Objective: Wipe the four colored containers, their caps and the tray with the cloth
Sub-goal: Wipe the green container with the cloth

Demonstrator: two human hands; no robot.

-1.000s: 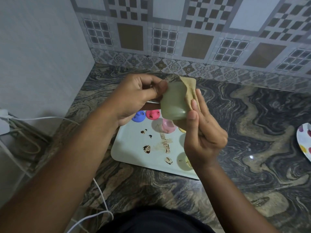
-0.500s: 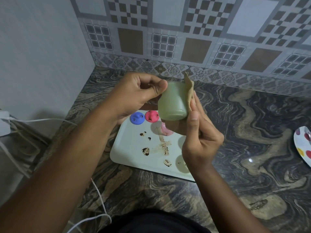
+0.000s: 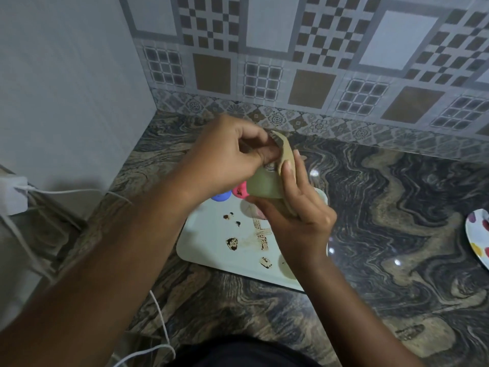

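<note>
Head view, single entry.

Item in hand: green container (image 3: 264,185), held in the air above the tray's far edge, apart from the tray. The left hand (image 3: 227,152) has its fingers curled and grips the container at its upper end. The right hand (image 3: 299,215) grips the cloth (image 3: 285,154), wrapped against the container's right side, with the thumb pressing the fabric onto it. Which part of the container the cloth covers is partly hidden by the fingers.

Tray (image 3: 209,234): pale, lying on the surface near its left edge and far corner. Several brown stains (image 3: 232,243) sit across its middle and towards its near edge – unwiped, by the look of it.

On the tray, far edge: blue cap (image 3: 221,197) and pink cap (image 3: 239,192) side by side, the pink one showing a dark mark. Just beside them, a pink container (image 3: 254,211), mostly hidden behind the right hand. At the near right corner, a pale round piece (image 3: 287,266), half covered by the wrist; cap or container cannot be told.

Progress, as a judgement: early. One container is being wiped; the caps in sight, the pink container and the tray look yet to be done – a fourth container is not visible.

Other: spotted plate (image 3: 479,234) at the surface's right edge; white cable (image 3: 158,313) at the left.
</note>
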